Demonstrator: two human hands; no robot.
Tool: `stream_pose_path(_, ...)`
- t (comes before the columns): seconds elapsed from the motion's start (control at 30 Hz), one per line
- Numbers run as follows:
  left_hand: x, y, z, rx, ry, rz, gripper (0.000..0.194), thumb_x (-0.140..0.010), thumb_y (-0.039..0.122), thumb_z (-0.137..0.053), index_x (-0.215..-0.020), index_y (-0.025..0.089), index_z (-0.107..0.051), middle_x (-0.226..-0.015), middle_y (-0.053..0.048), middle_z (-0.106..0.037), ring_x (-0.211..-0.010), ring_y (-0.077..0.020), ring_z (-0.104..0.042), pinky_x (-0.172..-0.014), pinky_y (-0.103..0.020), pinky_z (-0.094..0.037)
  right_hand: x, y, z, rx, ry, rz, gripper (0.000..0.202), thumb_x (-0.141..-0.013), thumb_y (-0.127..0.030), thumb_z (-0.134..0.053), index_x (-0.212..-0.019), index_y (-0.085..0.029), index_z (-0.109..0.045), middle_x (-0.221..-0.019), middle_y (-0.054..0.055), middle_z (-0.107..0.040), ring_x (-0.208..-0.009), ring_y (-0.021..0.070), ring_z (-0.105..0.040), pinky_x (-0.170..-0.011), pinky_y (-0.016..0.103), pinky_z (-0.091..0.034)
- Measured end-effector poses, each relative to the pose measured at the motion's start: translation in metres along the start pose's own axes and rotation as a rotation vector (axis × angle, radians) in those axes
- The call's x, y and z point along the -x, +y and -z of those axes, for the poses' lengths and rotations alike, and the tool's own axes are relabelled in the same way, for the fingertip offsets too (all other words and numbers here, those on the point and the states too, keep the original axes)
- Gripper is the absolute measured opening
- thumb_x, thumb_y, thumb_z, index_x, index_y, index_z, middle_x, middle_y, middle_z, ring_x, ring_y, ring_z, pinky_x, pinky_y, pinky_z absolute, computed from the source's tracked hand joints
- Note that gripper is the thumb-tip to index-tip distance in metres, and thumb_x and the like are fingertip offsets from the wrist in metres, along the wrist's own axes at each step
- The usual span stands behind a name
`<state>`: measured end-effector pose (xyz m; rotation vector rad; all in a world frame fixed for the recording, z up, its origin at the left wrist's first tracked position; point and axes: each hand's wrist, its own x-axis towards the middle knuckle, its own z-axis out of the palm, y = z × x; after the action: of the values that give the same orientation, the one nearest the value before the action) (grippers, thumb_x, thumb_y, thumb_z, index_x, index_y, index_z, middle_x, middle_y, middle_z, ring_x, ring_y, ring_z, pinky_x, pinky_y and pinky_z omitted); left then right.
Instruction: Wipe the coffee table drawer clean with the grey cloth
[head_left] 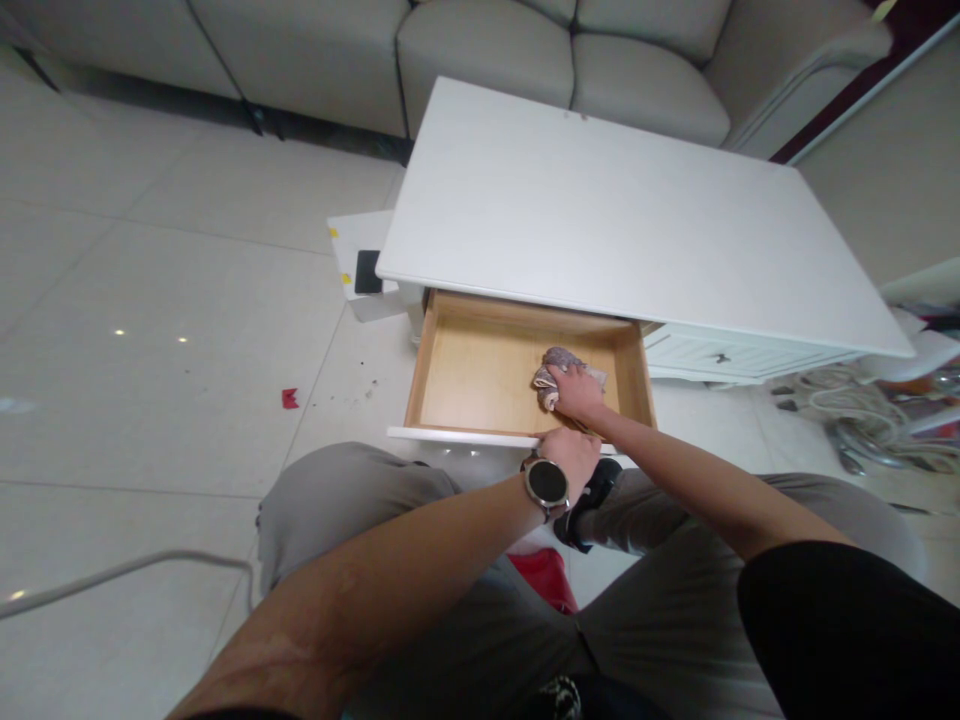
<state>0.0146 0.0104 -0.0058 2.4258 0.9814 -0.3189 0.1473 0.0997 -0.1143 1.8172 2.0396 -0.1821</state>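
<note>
A wooden drawer (480, 370) with a white front is pulled out of the white coffee table (637, 220). Inside it, toward the right, my right hand (579, 393) is closed on a bunched grey-brown patterned cloth (559, 358), which lies against the drawer bottom. My left hand (574, 455), with a round watch (546, 482) on its wrist, grips the top edge of the drawer front just below the right hand. Some of its fingers are hidden behind that edge.
A grey sofa (487, 50) stands behind the table. A white box (360, 235) with a dark flat object (368, 271) on it is at the table's left. Cables (847, 400) clutter the right, a grey hose (135, 570) crosses the left floor, and a red scrap (289, 398) lies nearby.
</note>
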Motion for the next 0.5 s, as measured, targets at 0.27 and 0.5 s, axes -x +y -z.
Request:
stream_pose_path(0.27, -0.0003, -0.0003, -0.0019, -0.001, 0.014, -0.008, 0.040, -0.103, 0.004, -0.036, -0.133, 0.006, -0.061, -0.115, -0.019, -0.077, -0.107, -0.0305, -0.076, -0.083, -0.044, -0.062, -0.0015, 0.0007, -0.0028, 0.006, 0.035, 0.010, 0.061, -0.094, -0.031, -0.058, -0.154, -0.027, -0.045, -0.128, 0.020, -0.059, -0.116, 0.0358, -0.058, -0.087, 0.040, -0.050)
stream_pose_path(0.5, 0.0003, -0.0011, -0.0021, -0.010, 0.024, -0.014, 0.039, -0.102, 0.003, -0.038, -0.133, 0.008, -0.061, -0.114, -0.020, -0.077, -0.106, -0.0295, -0.077, -0.083, -0.045, -0.063, -0.0012, 0.0007, -0.0025, 0.004, 0.031, 0.015, 0.062, -0.095, -0.034, -0.058, -0.155, -0.028, -0.044, -0.130, 0.020, -0.059, -0.117, 0.0364, -0.058, -0.087, 0.041, -0.050)
